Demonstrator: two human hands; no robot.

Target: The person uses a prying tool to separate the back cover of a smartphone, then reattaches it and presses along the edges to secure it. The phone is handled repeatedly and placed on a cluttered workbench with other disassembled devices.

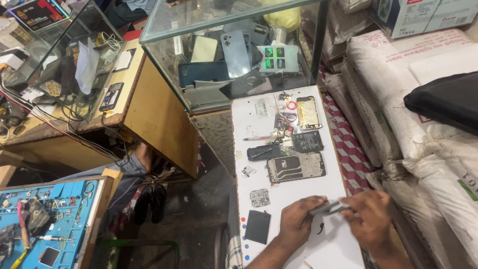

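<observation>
At lower centre-right, the left hand (298, 223) and right hand (370, 219) both pinch a thin grey flat part (328, 207), its long axis running left-right, over the white board (298, 249).

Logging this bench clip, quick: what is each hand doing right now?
Left hand: closed on one end of a thin dark part.
Right hand: closed on its other end.

a white work board (298, 234) holds a stripped phone frame (296, 167), a gold-coloured phone panel (308, 112), a black battery (307, 141) and a dark square part (257, 226). behind it is a glass display case (234, 55) full of phones. white sacks (398, 99) are piled on the right, and a blue repair mat (50, 219) with tools lies at the lower left.
</observation>
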